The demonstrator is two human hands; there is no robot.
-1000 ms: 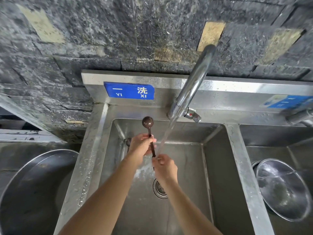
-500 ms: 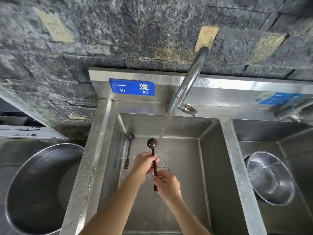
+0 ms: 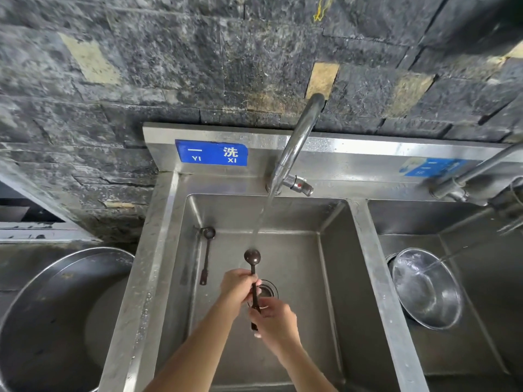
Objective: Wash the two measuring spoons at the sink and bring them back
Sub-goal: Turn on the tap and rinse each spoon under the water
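A dark brown measuring spoon (image 3: 252, 256) is held bowl-up over the steel sink basin (image 3: 334, 250). Water from the curved faucet (image 3: 300, 137) falls onto its bowl. My left hand (image 3: 237, 287) grips the upper handle and my right hand (image 3: 273, 315) grips the lower handle, whose tip pokes out below the fingers. A second, smaller measuring spoon (image 3: 206, 250) lies on the basin floor at the left wall, apart from both hands.
The drain (image 3: 268, 288) sits just behind the hands. A large metal pot (image 3: 62, 315) stands left of the sink. The right basin holds a steel bowl (image 3: 427, 290) with water running into it from a second tap (image 3: 467, 179). A stone wall rises behind.
Both hands have lowered the spoon deeper into the basin and under the stream. The second spoon on the basin floor is now uncovered.
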